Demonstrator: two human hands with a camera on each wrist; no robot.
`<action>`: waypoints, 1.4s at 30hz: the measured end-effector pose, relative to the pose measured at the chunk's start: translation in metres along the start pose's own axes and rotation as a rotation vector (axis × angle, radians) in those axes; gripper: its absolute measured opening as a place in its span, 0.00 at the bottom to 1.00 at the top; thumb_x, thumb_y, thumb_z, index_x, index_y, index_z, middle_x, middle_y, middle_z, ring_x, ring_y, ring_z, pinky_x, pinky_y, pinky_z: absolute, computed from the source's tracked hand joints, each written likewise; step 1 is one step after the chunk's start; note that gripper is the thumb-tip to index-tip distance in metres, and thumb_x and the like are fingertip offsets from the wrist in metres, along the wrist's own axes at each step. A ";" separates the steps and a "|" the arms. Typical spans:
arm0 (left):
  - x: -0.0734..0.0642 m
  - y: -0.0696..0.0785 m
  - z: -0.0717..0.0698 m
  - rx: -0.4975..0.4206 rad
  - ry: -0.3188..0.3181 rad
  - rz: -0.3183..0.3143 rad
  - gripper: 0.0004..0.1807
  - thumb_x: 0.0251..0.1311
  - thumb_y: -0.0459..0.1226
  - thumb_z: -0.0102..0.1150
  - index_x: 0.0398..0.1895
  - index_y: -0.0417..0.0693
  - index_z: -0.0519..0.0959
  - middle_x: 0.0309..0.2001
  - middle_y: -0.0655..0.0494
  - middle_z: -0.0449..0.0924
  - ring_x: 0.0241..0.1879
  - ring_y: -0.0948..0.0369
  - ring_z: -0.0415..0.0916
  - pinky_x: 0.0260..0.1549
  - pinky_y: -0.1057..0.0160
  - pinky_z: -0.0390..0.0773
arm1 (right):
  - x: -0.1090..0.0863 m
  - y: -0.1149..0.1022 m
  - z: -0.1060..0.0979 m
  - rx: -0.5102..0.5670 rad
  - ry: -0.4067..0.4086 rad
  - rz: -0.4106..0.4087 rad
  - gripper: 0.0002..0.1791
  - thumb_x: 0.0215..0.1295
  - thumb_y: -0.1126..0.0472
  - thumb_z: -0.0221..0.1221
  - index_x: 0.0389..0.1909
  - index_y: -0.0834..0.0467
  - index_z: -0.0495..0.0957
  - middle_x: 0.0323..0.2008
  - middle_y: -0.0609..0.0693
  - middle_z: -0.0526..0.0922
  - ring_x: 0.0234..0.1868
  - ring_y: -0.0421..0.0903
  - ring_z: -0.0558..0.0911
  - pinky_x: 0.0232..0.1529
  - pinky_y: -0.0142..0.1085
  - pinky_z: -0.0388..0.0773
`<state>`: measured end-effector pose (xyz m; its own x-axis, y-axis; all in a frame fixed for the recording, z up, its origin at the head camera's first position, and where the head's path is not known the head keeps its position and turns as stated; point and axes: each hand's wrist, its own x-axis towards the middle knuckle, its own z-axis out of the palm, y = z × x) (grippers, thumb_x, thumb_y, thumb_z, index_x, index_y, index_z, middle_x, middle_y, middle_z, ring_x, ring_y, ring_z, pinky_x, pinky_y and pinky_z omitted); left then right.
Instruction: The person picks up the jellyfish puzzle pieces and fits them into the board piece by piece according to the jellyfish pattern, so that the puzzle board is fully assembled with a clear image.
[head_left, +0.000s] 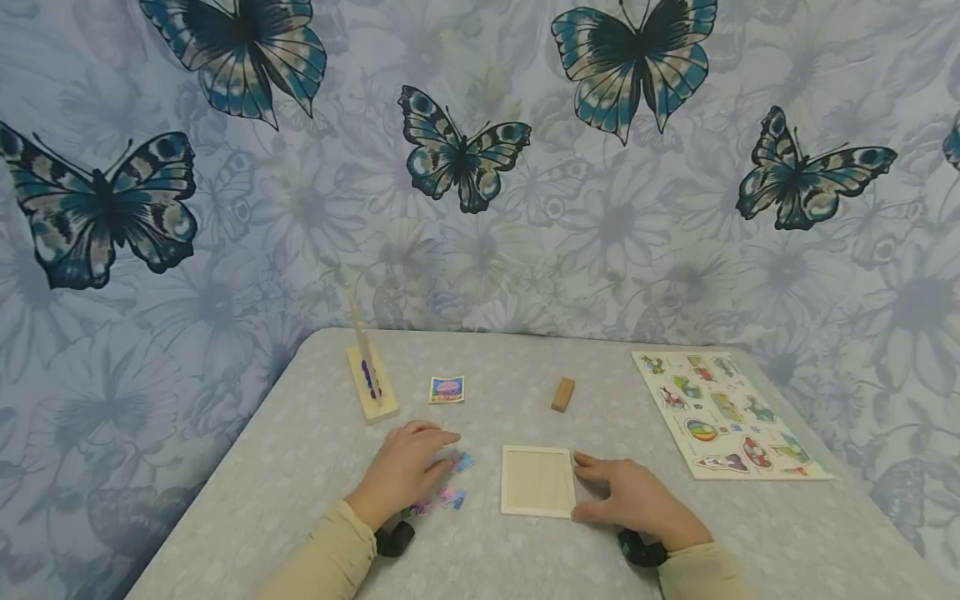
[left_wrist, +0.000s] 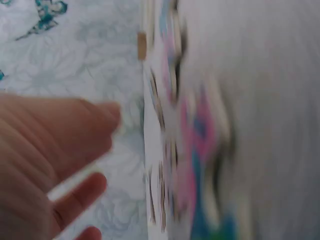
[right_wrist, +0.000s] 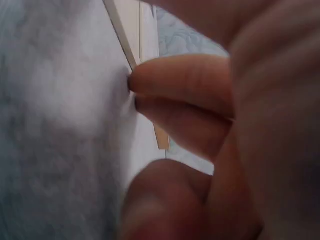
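Observation:
A square, light wooden tray (head_left: 537, 482) with a raised rim lies flat on the table in front of the person. My right hand (head_left: 637, 496) is at its right side, fingertips and thumb right at the rim; the right wrist view shows bent fingers (right_wrist: 182, 77) beside the tray's edge (right_wrist: 121, 35). Left of the tray, my left hand (head_left: 405, 471) hovers close over small jigsaw pieces, its fingers loosely bent and nothing between them. A blue piece (head_left: 464, 462) and a pink-and-blue piece (head_left: 453, 498) show beside it. Blurred pink and blue pieces (left_wrist: 202, 120) fill the left wrist view.
Behind the left hand stand a wooden base with an upright panel and dark beads (head_left: 371, 383) and a small picture card (head_left: 447, 389). A brown wooden block (head_left: 563, 395) lies beyond the tray. At the right is a large picture puzzle board (head_left: 682, 417).

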<state>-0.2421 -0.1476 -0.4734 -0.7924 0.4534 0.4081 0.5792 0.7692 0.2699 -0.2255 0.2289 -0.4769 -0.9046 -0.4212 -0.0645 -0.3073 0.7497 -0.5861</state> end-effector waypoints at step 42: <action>0.000 -0.017 0.026 -0.188 -0.105 0.010 0.21 0.61 0.47 0.72 0.58 0.57 0.86 0.55 0.66 0.86 0.62 0.56 0.75 0.67 0.32 0.50 | 0.000 0.000 0.003 0.014 -0.035 -0.068 0.43 0.53 0.37 0.74 0.66 0.56 0.78 0.72 0.47 0.72 0.72 0.58 0.72 0.65 0.57 0.72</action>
<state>-0.2571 -0.1492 -0.5007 -0.7963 0.5128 0.3209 0.6049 0.6715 0.4280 -0.2249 0.2270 -0.4792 -0.8707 -0.4891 -0.0525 -0.3634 0.7115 -0.6013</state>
